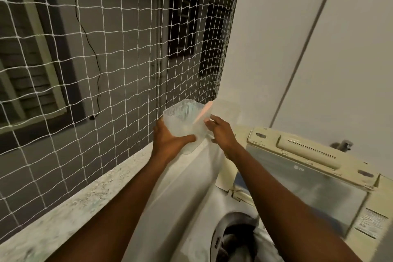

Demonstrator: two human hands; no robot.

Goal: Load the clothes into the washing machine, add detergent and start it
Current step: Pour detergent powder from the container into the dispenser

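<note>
A translucent plastic detergent container (183, 119) with its top cut open is held over the ledge, and my left hand (168, 140) grips its lower side. A pale pink scoop (203, 114) sticks out of it. My right hand (221, 132) rests on the container's right edge by the scoop; whether its fingers pinch the scoop handle is unclear. Below, the top-loading washing machine (225, 202) stands with its lid (308, 185) raised. Dark clothes (238, 238) lie in the drum at the bottom.
A speckled stone ledge (80, 202) runs along the left, under a white safety net (119, 53) that covers the opening. A white wall (319, 49) rises behind the machine. A small tap (342, 145) sits on the wall at the right.
</note>
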